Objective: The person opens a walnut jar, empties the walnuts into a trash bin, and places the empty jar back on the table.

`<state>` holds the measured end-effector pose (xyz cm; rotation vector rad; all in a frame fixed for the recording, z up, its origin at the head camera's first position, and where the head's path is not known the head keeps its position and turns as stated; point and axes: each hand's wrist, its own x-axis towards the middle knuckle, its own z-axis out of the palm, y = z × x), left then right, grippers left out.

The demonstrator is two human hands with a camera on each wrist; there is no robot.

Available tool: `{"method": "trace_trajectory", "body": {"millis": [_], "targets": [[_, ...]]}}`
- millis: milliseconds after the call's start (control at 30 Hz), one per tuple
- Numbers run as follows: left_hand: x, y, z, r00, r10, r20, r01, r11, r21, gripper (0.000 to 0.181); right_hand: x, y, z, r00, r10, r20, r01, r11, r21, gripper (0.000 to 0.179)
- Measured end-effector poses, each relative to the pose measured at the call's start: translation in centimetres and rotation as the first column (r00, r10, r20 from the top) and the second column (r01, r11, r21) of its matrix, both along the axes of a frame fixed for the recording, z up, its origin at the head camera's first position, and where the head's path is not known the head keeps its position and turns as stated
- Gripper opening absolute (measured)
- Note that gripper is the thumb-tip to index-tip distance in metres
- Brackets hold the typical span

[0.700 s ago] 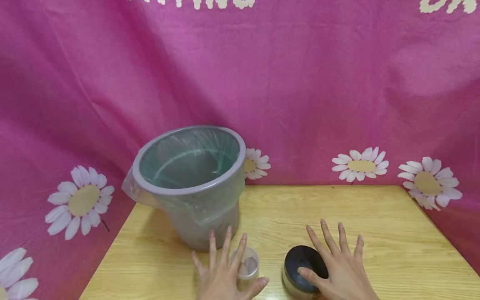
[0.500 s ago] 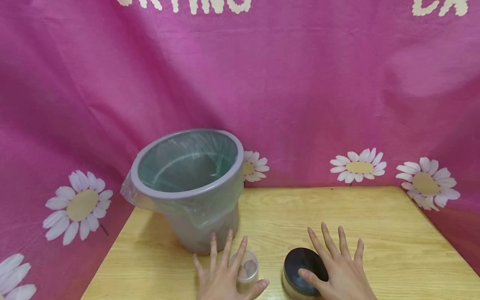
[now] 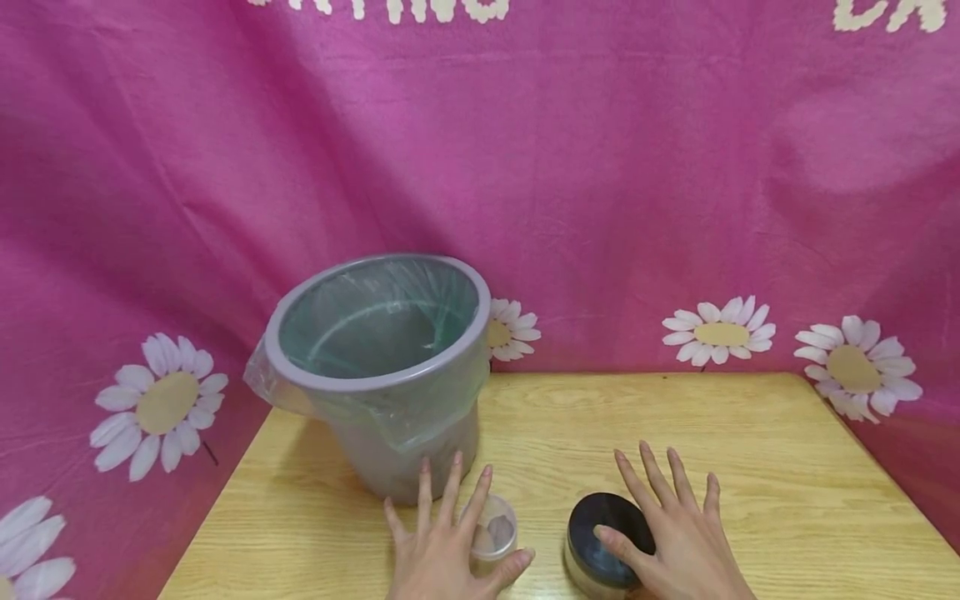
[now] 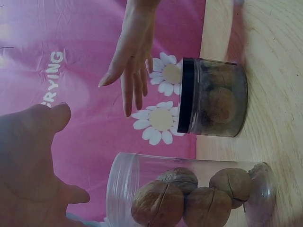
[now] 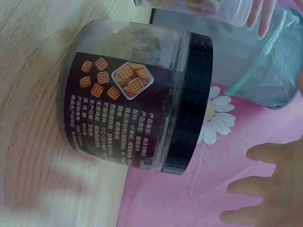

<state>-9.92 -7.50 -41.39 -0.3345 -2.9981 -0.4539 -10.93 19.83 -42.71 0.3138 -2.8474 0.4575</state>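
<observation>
The left hand [image 3: 438, 558] and right hand [image 3: 686, 550] are spread with fingers extended, grasping nothing, near the tops of a clear jar [image 4: 125, 182], seemingly lidless, and a black-lidded jar [image 4: 220, 101], both upright on the desk [image 3: 585, 433]. A low sideways sweep could tip the clear jar and spill its walnuts [image 4: 206, 208]; lifting the other by its lid [image 5: 196, 104] might fail if the thread is loose. The head view alone gives the lined bin [image 3: 375, 382] whole, and overlaps right hand and lid; the right wrist view reveals a gap between them, plus a printed snack label [image 5: 118, 113].
</observation>
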Motion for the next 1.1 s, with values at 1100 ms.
{"method": "trace_trajectory", "body": {"millis": [1100], "targets": [[0.3,-0.4,3.0,0.980,-0.057,-0.191,0.079,0.991,0.109,0.066,-1.1,-1.6,2.4,0.983,0.111,-0.145,-0.128,0.985,-0.113,0.068]]}}
